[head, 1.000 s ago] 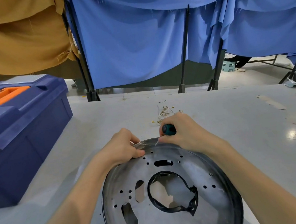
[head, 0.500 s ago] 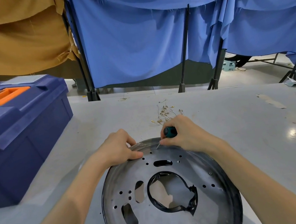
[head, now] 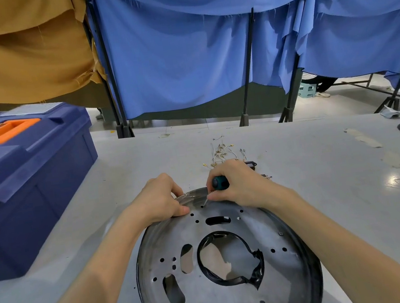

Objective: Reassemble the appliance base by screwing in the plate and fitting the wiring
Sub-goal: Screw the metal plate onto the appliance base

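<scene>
Plate: perforated metal plate (head: 238,298) lies flat at the near edge of the table (head: 313,187).
Left grip: left hand (head: 159,200) pinches the plate's far rim, thumb on top.
Right grip: right hand (head: 239,184) curled round a teal screwdriver (head: 219,183), tip at a rim hole.
Mid table: wiring (head: 222,152) just beyond the hands; tape scraps (head: 362,135) to the right.
Left side: blue toolbox (head: 31,173).
Room: blue curtains (head: 180,52) and ochre cloth (head: 21,55) on black stands (head: 246,69).
</scene>
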